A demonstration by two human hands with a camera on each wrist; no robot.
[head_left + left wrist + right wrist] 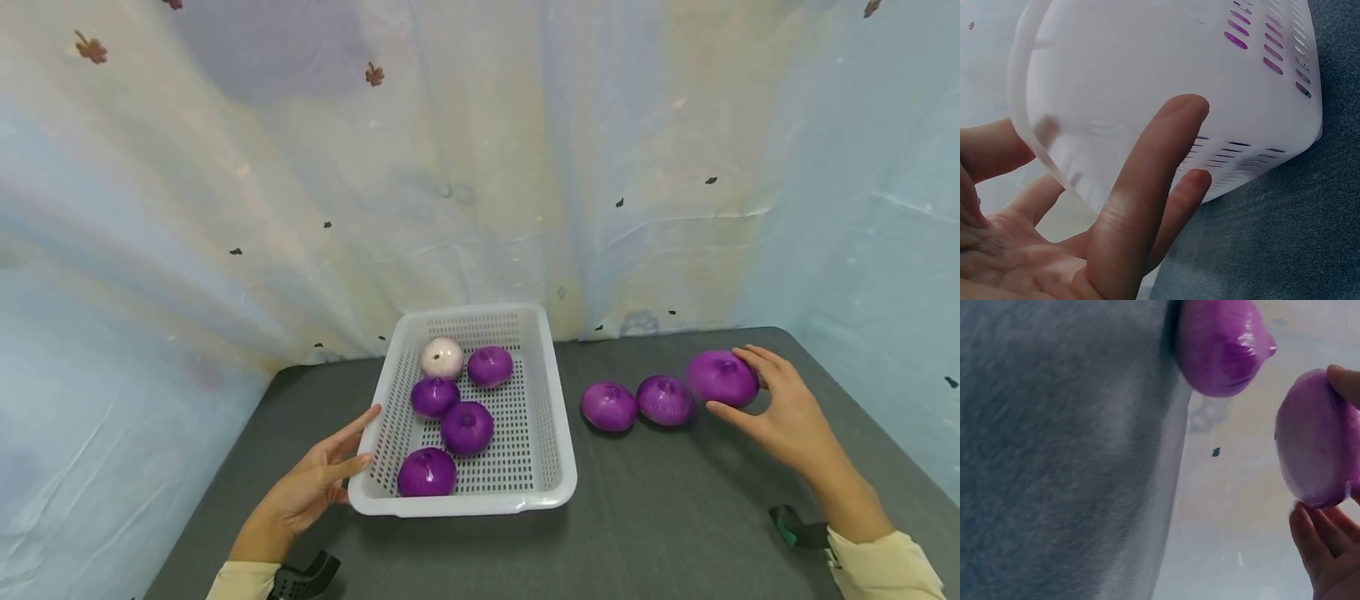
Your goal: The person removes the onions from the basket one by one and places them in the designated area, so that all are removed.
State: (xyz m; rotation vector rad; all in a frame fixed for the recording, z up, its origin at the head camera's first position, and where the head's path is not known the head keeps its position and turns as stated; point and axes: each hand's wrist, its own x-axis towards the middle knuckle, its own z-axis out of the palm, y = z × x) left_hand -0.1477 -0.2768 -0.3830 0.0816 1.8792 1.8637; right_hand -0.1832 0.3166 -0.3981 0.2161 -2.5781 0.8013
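My right hand (787, 417) holds a red onion (722, 378) between thumb and fingers, raised off the dark table. The right wrist view shows the same onion (1313, 440) gripped at its edges by the fingertips (1304, 528). Two more red onions lie just left of it, one nearer (665, 401) and one farther (609, 407). With fingers extended, my left hand (311, 479) rests at the left side of a white plastic basket (558, 433); up close, its fingers (1147, 181) lie along the basket's outer wall (1116, 75).
Inside the basket are several red onions, one (467, 428) near its middle, and a white onion (442, 358) at the back left. A patterned curtain (480, 167) hangs behind the grey tabletop (615, 517).
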